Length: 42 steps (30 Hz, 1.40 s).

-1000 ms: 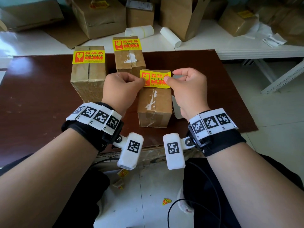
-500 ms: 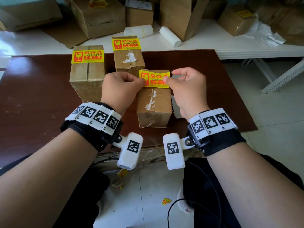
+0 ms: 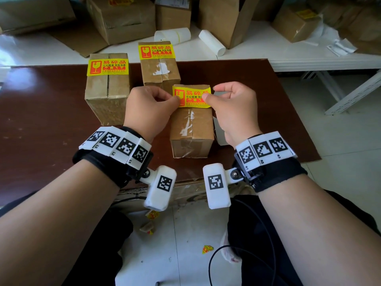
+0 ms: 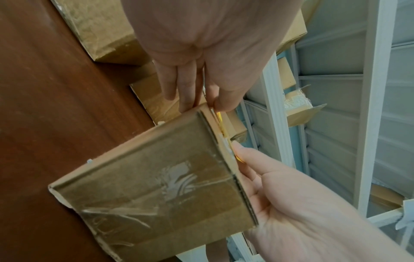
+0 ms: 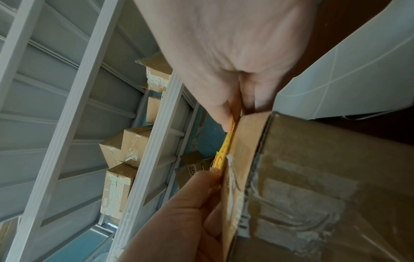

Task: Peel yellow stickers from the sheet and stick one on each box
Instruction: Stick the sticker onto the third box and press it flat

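Three brown cardboard boxes stand on the dark brown table [image 3: 41, 124]. The left box [image 3: 107, 100] and the far box [image 3: 162, 73] each carry a yellow sticker on top. Over the top of the near box [image 3: 191, 131] I hold another yellow sticker [image 3: 192, 96] flat. My left hand [image 3: 176, 100] pinches its left end and my right hand [image 3: 206, 98] pinches its right end. In the left wrist view the sticker [image 4: 220, 122] runs close along the box [image 4: 156, 186] top. The right wrist view shows the sticker [image 5: 224, 152] edge-on against the box [image 5: 325, 177].
A white backing sheet [image 5: 358, 70] lies on the table right of the near box, mostly hidden behind my right hand. Behind the table, a white bench [image 3: 309, 58] holds several larger boxes and two white paper rolls [image 3: 172, 36]. Sticker scraps [image 3: 207, 249] lie on the floor.
Both hands keep their pinch on the sticker's ends. The sticker has barely shifted over the near box; the boxes have not moved.
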{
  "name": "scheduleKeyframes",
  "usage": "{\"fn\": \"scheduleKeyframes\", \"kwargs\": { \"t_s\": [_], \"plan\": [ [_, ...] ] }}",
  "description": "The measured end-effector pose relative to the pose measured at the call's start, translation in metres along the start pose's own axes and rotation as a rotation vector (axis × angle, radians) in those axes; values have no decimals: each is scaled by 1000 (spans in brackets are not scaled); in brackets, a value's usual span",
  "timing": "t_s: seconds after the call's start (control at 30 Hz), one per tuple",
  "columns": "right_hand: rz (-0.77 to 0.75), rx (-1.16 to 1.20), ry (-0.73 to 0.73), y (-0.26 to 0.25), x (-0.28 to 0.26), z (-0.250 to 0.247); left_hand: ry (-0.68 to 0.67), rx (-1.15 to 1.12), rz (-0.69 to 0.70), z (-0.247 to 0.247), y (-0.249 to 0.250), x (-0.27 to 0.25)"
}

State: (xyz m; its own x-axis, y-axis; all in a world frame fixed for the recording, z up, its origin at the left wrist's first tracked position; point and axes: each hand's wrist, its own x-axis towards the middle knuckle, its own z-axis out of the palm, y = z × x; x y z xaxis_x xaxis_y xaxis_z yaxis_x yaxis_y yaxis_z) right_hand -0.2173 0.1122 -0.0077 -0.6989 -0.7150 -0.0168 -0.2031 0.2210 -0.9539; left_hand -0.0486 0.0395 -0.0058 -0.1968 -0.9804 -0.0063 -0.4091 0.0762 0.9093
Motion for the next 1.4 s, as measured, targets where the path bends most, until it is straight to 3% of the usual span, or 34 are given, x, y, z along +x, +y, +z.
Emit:
{"fn": "scheduleKeyframes", "kwargs": {
  "t_s": [0.9,1.4],
  "plan": [
    [35,-40,9,7,11,2,2,10,-66,6,-3,7],
    [-17,-132,-17,1,6,1,-54,-7,-119,8,-3,8]
  ]
}}
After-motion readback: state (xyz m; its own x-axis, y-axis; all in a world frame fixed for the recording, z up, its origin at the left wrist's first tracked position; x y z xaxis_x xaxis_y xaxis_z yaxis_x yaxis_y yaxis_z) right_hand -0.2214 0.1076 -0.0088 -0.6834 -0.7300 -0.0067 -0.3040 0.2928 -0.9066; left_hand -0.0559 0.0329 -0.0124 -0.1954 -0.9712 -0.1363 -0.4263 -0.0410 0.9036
